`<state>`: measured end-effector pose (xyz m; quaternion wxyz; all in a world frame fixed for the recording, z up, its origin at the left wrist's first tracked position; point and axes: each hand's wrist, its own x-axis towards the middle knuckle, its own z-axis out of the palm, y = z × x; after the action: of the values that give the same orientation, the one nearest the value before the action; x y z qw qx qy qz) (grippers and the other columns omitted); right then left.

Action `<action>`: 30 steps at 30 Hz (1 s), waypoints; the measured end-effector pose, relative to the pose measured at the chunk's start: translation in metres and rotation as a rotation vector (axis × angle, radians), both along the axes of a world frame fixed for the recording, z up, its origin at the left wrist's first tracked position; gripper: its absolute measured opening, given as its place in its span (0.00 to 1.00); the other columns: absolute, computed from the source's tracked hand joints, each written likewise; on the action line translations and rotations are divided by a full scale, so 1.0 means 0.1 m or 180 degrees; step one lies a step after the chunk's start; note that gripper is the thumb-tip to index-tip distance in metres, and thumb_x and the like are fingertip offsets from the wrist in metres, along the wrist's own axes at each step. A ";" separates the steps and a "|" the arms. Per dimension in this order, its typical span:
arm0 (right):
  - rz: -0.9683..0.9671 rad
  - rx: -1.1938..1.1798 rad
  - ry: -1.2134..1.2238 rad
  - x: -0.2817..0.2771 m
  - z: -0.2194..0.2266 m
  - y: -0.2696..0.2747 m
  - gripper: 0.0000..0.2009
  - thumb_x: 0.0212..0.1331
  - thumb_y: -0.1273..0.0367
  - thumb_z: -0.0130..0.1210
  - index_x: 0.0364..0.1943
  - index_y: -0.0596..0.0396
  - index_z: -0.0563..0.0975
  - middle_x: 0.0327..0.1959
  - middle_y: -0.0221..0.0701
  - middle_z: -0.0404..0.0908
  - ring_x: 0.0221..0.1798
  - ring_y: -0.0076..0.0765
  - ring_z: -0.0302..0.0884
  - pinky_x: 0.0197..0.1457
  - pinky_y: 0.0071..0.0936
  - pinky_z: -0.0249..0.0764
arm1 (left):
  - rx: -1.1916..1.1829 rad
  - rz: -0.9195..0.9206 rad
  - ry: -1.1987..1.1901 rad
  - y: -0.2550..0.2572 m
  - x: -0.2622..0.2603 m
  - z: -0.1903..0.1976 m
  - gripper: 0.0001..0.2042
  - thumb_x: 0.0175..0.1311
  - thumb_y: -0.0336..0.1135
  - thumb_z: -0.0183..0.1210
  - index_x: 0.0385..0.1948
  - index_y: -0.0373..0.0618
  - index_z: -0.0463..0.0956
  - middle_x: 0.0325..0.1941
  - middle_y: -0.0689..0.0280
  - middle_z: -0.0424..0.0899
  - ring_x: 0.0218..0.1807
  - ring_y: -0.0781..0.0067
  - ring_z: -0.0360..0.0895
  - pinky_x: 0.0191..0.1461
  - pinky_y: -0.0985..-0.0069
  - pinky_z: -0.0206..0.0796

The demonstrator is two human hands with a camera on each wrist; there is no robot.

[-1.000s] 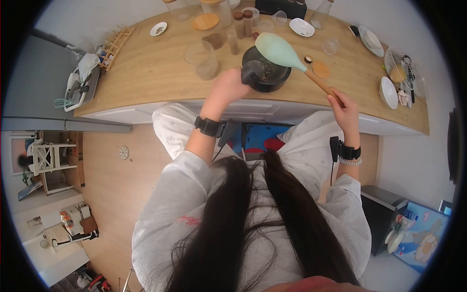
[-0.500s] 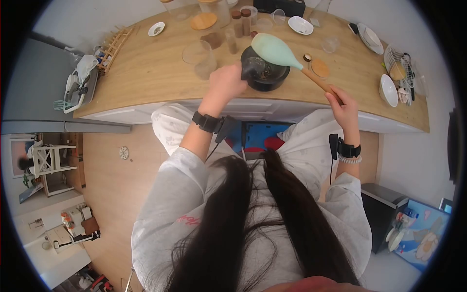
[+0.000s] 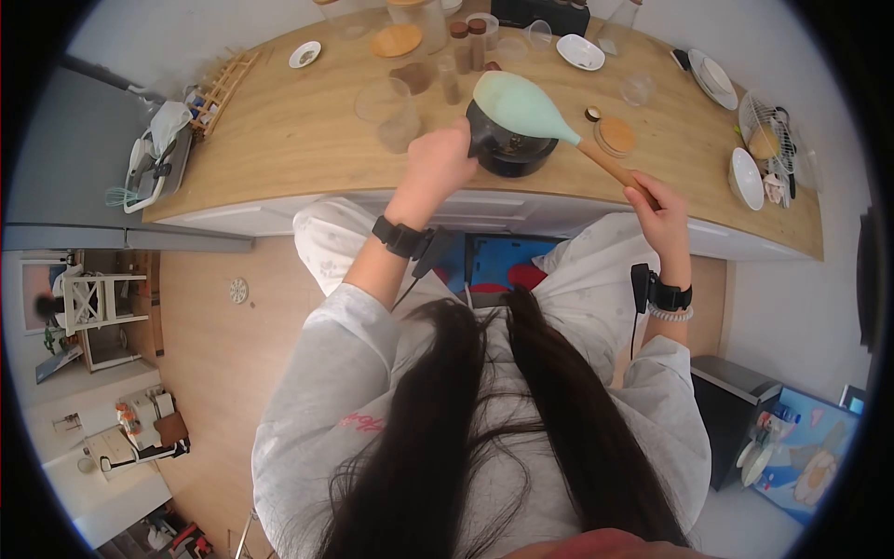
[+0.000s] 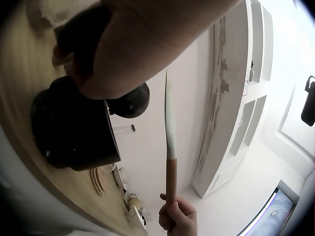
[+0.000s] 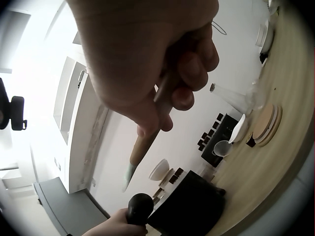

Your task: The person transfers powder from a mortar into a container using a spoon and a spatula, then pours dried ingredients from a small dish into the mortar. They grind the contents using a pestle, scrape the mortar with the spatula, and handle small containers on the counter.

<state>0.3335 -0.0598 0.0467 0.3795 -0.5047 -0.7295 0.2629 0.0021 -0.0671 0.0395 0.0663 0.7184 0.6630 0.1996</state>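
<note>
My left hand (image 3: 438, 163) grips a black round-ended tool, like a pestle (image 4: 132, 102), at the left of a black pot (image 3: 512, 158). In the left wrist view its round end is close to the pot's rim. Dark bits lie inside the pot. My right hand (image 3: 659, 210) holds the wooden handle of a mint-green cooking spoon (image 3: 521, 104), fingers curled round it. The spoon's broad head hangs over the pot and hides its far side in the head view. From the left wrist camera the spoon shows edge-on, pointing up.
Behind the pot stand spice jars (image 3: 468, 47), with a clear glass container (image 3: 386, 116) to the left. Right of the pot are a round wooden lid (image 3: 615, 135) and a white bowl (image 3: 745, 177). A white dish (image 3: 579, 53) sits farther back on the wooden counter (image 3: 289, 140).
The spoon's head has shifted slightly left and toward me over the pot. My left hand has turned, and the round end of its black tool shows less in the head view.
</note>
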 end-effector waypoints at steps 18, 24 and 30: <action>-0.0097 0.0093 -0.0115 -0.01 0.04 -0.05 0.13 0.54 0.67 0.60 0.41 0.60 0.78 0.24 0.32 0.79 0.26 0.21 0.72 0.30 0.18 0.67 | 0.0407 -0.0188 0.0434 -0.05 0.05 -0.06 0.12 0.45 0.32 0.58 0.27 0.38 0.65 0.18 0.54 0.76 0.22 0.53 0.77 0.24 0.62 0.67; -0.0200 0.0055 -0.0128 0.02 -0.02 -0.01 0.13 0.54 0.68 0.60 0.41 0.60 0.78 0.22 0.31 0.78 0.24 0.20 0.70 0.29 0.17 0.66 | 0.0490 -0.0120 0.0500 -0.09 0.05 -0.08 0.13 0.45 0.32 0.58 0.28 0.38 0.64 0.17 0.54 0.76 0.21 0.52 0.76 0.23 0.62 0.67; -0.0034 0.0075 -0.0163 -0.02 0.00 -0.09 0.12 0.54 0.68 0.60 0.41 0.59 0.78 0.21 0.30 0.76 0.23 0.20 0.68 0.27 0.18 0.65 | 0.0574 -0.0120 0.0574 -0.11 0.07 -0.12 0.13 0.45 0.31 0.59 0.29 0.38 0.63 0.18 0.55 0.76 0.21 0.53 0.76 0.23 0.63 0.68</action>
<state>0.3311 -0.0691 0.0465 0.3680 -0.5107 -0.7393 0.2393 0.0088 -0.0780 0.0271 -0.0547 0.7488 0.6321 0.1917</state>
